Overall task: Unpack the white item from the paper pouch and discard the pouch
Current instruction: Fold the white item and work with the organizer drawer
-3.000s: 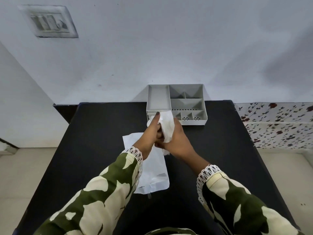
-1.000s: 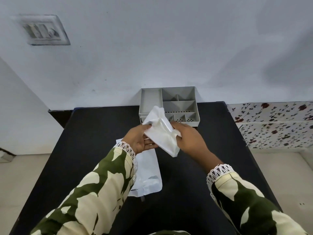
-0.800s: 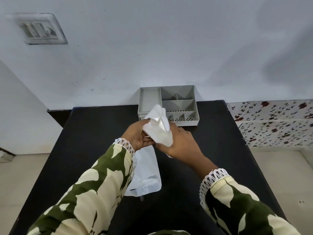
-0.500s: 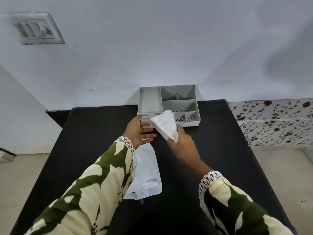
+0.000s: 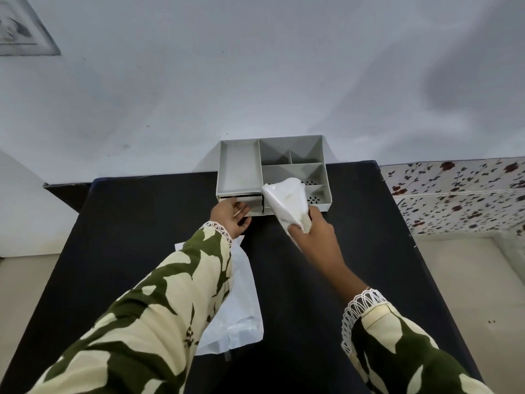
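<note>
My right hand (image 5: pixel 315 240) is closed on the lower tip of the white item (image 5: pixel 287 201), a crumpled, cone-shaped bundle held up in front of the right half of the grey organizer (image 5: pixel 238 169). My left hand (image 5: pixel 230 216) is at the organizer's front left. Its thumb lies over the small drawer (image 5: pixel 254 200) and its fingers under the drawer's front. The white paper pouch (image 5: pixel 241 308) lies flat on the black table (image 5: pixel 142 237), partly hidden under my left forearm.
The organizer stands at the table's far edge against a pale wall, with several open compartments. A tiled ledge with a flower pattern (image 5: pixel 454 194) runs to the right of the table. Light floor shows on both sides.
My left hand let go of the white item and reached forward to the organizer's drawer. My right hand carried the item up and to the right. The pouch stayed on the table.
</note>
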